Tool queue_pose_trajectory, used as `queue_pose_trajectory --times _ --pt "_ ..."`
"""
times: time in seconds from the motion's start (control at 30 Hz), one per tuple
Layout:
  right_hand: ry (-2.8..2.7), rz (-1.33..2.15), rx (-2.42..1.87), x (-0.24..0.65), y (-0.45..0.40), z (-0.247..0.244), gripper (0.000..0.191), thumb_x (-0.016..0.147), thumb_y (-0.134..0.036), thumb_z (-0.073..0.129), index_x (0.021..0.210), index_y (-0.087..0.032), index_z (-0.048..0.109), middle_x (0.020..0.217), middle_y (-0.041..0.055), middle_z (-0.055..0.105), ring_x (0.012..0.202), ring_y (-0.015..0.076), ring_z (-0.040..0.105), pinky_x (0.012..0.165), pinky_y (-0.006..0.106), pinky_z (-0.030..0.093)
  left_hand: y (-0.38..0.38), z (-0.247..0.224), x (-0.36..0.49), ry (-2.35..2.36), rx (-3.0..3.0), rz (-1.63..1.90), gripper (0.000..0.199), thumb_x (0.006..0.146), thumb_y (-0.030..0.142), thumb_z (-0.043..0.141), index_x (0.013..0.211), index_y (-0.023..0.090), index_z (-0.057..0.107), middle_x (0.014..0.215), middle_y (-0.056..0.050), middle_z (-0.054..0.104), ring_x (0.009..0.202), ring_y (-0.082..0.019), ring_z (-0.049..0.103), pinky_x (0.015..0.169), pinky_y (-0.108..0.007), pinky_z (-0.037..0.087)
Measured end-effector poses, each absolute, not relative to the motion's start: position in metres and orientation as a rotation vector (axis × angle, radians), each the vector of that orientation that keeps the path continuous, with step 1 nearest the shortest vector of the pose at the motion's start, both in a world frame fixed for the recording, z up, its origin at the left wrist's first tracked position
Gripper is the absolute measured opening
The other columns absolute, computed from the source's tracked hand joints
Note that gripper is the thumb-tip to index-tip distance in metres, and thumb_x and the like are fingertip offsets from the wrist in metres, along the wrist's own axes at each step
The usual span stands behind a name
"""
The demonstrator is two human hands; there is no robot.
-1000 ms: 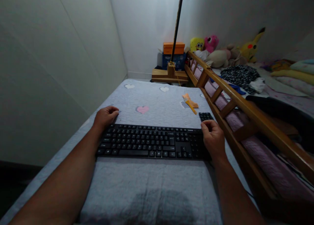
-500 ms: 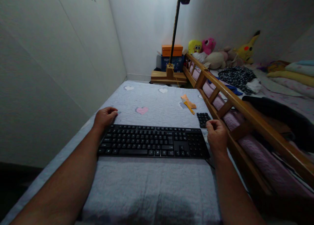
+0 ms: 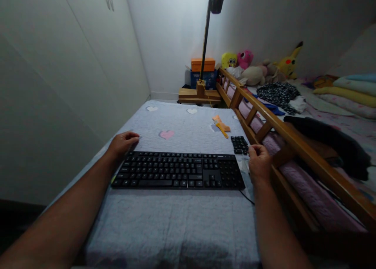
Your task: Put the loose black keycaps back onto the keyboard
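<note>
A black keyboard lies flat on the cloth-covered surface; its number pad at the right end shows bare switch spots without keycaps. Several loose black keycaps sit in a block behind its right corner. My left hand is closed near the keyboard's back left corner, fingertips pinched, with a faint small thing at their tips too unclear to name. Beside the right end, close to the keycaps, my right hand is also pinched closed; what it holds, if anything, is hidden.
A yellow-handled brush rests on an orange cloth farther back. Along the right runs a wooden rail; a white cabinet wall stands left. A wooden lamp base and boxes stand behind. A cable leaves the keyboard's front right.
The view has shifted a little, so the keyboard appears slightly farther left. My right hand is slightly farther from the keycaps and keyboard; both hands stay pinched.
</note>
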State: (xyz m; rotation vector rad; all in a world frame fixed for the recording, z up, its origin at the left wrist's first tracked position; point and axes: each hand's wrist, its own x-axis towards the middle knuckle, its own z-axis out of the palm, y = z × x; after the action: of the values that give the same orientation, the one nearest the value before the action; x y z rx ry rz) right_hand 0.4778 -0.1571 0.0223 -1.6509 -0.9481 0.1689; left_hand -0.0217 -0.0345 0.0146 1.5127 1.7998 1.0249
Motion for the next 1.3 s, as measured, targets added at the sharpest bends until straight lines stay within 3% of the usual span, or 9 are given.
queue_pose_trajectory --times 0.2,0.4,0.7,0.97,1.3 --pt "-0.898 0.101 -1.678 0.496 -0.157 0.028 0.022 0.074 -0.036 0.057 0.083 -0.017 0.065 0.076 0.0042 0.065 0.072 0.0195 0.058 0.072 0.033 0.047 -0.035 0.023 -0.018 1.762 1.527 0.949 0.038 0.046 0.047 0.076 0.072 0.02 0.07 0.08 -0.006 0.073 0.082 -0.027 0.066 0.078 -0.037 0.053" --pt "-1.208 0.295 -1.819 0.517 -0.15 0.036 0.022 0.069 -0.035 0.06 0.08 -0.018 0.069 0.075 0.0046 0.069 0.072 0.0209 0.062 0.069 0.034 0.046 -0.046 0.032 -0.016 1.748 1.477 0.92 0.043 0.046 0.053 0.079 0.071 0.02 0.071 0.085 -0.009 0.074 0.089 -0.031 0.065 0.083 -0.041 0.052" --pt "-1.348 0.071 -1.938 0.538 -0.156 0.005 0.021 0.072 -0.031 0.054 0.077 -0.018 0.069 0.08 0.0079 0.068 0.078 0.0231 0.061 0.077 0.038 0.046 -0.073 0.023 -0.021 1.917 1.402 1.007 0.031 0.061 0.042 0.07 0.08 0.019 0.072 0.09 -0.006 0.074 0.096 -0.029 0.065 0.094 -0.04 0.047" --pt "-1.535 -0.021 -1.913 0.53 -0.157 0.001 0.024 0.079 -0.031 0.052 0.081 -0.018 0.072 0.086 0.0078 0.066 0.085 0.0224 0.06 0.084 0.037 0.045 -0.08 0.015 -0.024 1.92 1.486 0.999 0.037 0.064 0.048 0.066 0.088 0.019 0.071 0.091 -0.004 0.073 0.087 -0.026 0.065 0.083 -0.035 0.048" --pt "-1.821 -0.213 -2.023 0.507 -0.148 0.002 0.026 0.087 -0.025 0.057 0.104 -0.021 0.076 0.096 0.0114 0.063 0.096 0.0265 0.054 0.087 0.038 0.042 -0.079 0.017 -0.021 1.981 1.62 0.894 0.046 0.064 0.055 0.059 0.089 0.018 0.07 0.094 -0.007 0.073 0.093 -0.026 0.064 0.086 -0.034 0.047"
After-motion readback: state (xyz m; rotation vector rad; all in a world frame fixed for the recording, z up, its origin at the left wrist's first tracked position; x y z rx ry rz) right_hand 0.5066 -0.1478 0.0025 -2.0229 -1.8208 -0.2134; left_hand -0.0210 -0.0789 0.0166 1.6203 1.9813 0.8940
